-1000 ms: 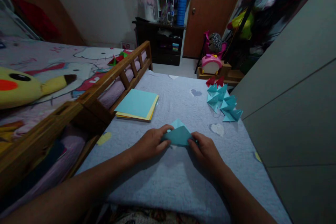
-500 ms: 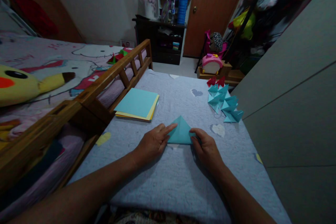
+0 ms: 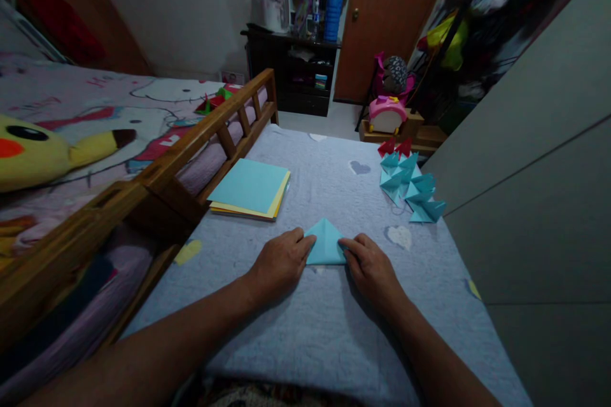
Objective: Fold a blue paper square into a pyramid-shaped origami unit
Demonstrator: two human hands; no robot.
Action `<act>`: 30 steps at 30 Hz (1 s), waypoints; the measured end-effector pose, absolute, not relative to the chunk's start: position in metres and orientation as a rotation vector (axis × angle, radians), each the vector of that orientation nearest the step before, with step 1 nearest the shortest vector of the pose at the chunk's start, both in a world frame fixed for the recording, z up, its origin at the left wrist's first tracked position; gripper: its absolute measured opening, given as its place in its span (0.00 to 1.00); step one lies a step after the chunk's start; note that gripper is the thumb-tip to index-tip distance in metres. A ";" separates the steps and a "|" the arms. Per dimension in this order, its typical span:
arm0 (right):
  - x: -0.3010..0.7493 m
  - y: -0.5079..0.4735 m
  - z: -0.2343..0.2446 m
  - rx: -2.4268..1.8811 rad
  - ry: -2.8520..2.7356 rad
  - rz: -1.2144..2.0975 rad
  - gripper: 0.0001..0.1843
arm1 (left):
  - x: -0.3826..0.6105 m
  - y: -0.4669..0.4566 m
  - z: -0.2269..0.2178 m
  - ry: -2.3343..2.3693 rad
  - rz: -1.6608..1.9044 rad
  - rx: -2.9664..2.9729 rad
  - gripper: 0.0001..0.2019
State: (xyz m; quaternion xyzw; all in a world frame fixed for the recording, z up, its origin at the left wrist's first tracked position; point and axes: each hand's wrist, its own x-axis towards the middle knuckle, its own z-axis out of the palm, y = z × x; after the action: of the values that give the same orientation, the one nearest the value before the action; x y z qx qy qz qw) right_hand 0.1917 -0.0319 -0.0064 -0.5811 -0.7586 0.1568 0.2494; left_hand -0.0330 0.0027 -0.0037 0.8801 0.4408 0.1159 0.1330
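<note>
A teal folded paper triangle [image 3: 326, 243] lies flat on the grey-blue blanket [image 3: 315, 324] in front of me. My left hand [image 3: 281, 262] presses its left lower edge, fingers curled with the tips on the paper. My right hand [image 3: 370, 267] presses its right lower corner in the same way. Both hands pinch down on the fold. A stack of square paper sheets [image 3: 251, 189], teal on top and yellow below, rests to the left and further away. Several folded teal pieces [image 3: 411, 187] with two red ones [image 3: 395, 147] sit at the far right.
A wooden bed rail [image 3: 191, 146] runs along the left, with a yellow plush toy [image 3: 42, 149] on the bed behind it. A grey cabinet wall [image 3: 534, 159] stands on the right. A dark shelf [image 3: 291, 73], a brown door [image 3: 386, 19] and toys [image 3: 389, 105] fill the back.
The paper flap that stood raised a second ago now lies flat as a triangle. Both hands have closed in on its lower corners.
</note>
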 end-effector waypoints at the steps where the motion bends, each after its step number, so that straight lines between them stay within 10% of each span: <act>1: 0.192 -0.032 -0.006 -1.583 -2.070 0.435 0.15 | -0.033 0.003 -0.005 1.276 0.342 2.562 0.13; 30: 0.190 -0.034 0.003 -1.604 -2.055 0.493 0.13 | -0.030 0.003 -0.002 1.368 0.253 2.532 0.16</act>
State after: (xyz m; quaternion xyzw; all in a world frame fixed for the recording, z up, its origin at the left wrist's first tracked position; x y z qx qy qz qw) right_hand 0.1896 -0.0339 0.0034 -0.5866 -0.7516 0.1803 0.2419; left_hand -0.0301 0.0032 -0.0020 0.8695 0.4698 0.0870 0.1256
